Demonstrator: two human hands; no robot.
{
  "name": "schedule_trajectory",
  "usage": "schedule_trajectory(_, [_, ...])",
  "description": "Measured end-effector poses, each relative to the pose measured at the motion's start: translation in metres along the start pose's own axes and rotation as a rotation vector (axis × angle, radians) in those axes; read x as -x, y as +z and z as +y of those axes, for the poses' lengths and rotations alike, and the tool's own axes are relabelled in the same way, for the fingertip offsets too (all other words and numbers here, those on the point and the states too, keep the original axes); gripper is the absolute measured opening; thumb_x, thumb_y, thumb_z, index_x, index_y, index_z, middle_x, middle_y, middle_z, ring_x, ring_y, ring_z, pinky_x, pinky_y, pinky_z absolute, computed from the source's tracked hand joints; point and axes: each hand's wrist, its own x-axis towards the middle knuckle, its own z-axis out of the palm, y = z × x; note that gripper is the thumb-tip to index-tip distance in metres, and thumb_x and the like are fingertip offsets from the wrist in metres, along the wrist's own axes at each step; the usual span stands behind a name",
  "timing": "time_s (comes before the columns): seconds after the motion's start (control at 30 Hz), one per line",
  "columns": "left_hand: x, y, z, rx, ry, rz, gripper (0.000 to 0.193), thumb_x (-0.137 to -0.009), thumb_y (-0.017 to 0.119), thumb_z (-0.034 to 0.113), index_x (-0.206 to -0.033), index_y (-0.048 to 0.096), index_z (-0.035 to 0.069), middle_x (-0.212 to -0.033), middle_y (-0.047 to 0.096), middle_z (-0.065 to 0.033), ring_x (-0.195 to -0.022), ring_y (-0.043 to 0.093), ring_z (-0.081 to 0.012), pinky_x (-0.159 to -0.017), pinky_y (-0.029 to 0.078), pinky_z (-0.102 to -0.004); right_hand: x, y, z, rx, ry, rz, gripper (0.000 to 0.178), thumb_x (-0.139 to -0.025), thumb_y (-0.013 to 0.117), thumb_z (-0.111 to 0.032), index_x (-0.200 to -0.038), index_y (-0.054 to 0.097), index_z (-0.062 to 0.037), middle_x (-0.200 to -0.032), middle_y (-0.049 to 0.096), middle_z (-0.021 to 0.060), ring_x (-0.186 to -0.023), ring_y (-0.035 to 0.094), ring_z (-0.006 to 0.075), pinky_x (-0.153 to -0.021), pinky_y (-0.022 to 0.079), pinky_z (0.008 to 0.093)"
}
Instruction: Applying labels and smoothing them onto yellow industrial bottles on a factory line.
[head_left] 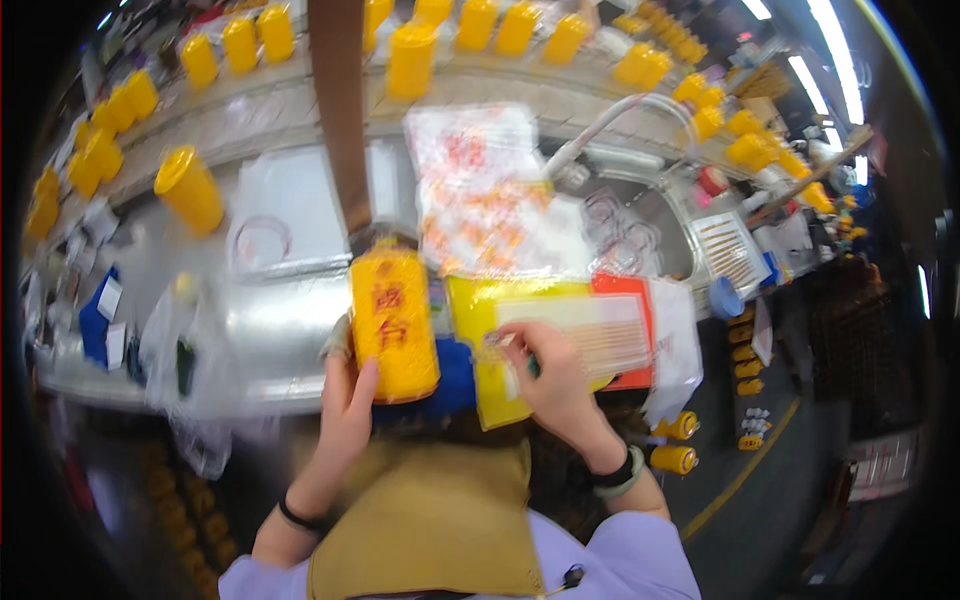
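Note:
My left hand [348, 385] grips the lower left side of a yellow cylindrical container [395, 325], which bears red characters and is tilted slightly. A brown post stands just behind its top. Over a yellow sheet [490, 385], my right hand [545, 370] has thumb and forefinger pinched together. What the pinch holds is too small and blurred to name; a bit of dark green shows among the fingers. Beneath and beside this hand is a pale sheet [610, 335] with thin parallel strips. A red sheet [635, 300] lies partly under it, at its right.
Blurred orange-printed plastic sheets [480, 225] lie beyond my hands. A metal sink [650, 190] with a curved hose is at the far right. Several yellow containers [190, 190] stand along the back. A clear plastic bag [190, 345] hangs at the left edge.

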Motion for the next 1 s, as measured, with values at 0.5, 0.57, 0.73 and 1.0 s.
schedule_trajectory(0.5, [0.014, -0.006, 0.009, 0.23, -0.153, 0.043, 0.066, -0.114, 0.048, 0.022, -0.165, 0.018, -0.005, -0.166, 0.034, -0.0172, -0.155, 0.032, -0.0229, -0.126, 0.026, -0.0377, -0.003, 0.054, -0.057, -0.354, -0.016, -0.174, 0.025, -0.097, 0.069, 0.001, -0.122, 0.066, -0.0029, -0.081, 0.06, 0.0047, -0.074, 0.059, 0.0146, -0.07, 0.048, 0.0295])
schedule_trajectory(0.57, [0.014, -0.001, 0.008, 0.132, -0.107, 0.038, 0.072, -0.109, 0.059, 0.019, -0.165, 0.019, -0.005, -0.164, 0.035, -0.0176, -0.153, 0.034, -0.0233, -0.126, 0.028, -0.0387, -0.005, 0.061, -0.054, -0.326, -0.024, -0.141, 0.028, -0.097, 0.069, 0.001, -0.124, 0.064, -0.003, -0.081, 0.06, 0.0055, -0.074, 0.059, 0.015, -0.07, 0.048, 0.0297])
schedule_trajectory(0.73, [0.009, 0.005, 0.009, 0.093, -0.154, 0.075, 0.083, -0.097, 0.075, 0.006, -0.162, 0.024, -0.006, -0.159, 0.041, -0.0184, -0.145, 0.046, -0.0247, -0.121, 0.039, -0.0386, 0.001, 0.065, -0.046, -0.28, 0.02, -0.069, 0.035, -0.095, 0.071, -0.001, -0.128, 0.061, -0.0024, -0.08, 0.06, 0.0072, -0.072, 0.059, 0.0171, -0.069, 0.049, 0.0308])
schedule_trajectory(1.0, [-0.004, -0.001, 0.027, 0.059, -0.265, -0.017, 0.077, -0.096, 0.071, 0.003, -0.161, 0.029, 0.001, -0.155, 0.049, -0.0142, -0.143, 0.05, -0.0257, -0.118, 0.041, -0.0397, 0.012, 0.068, -0.017, -0.493, 0.144, -0.122, 0.024, -0.102, 0.067, -0.013, -0.121, 0.058, -0.0018, -0.096, 0.065, 0.0123, -0.092, 0.066, 0.0251, -0.085, 0.053, 0.037])
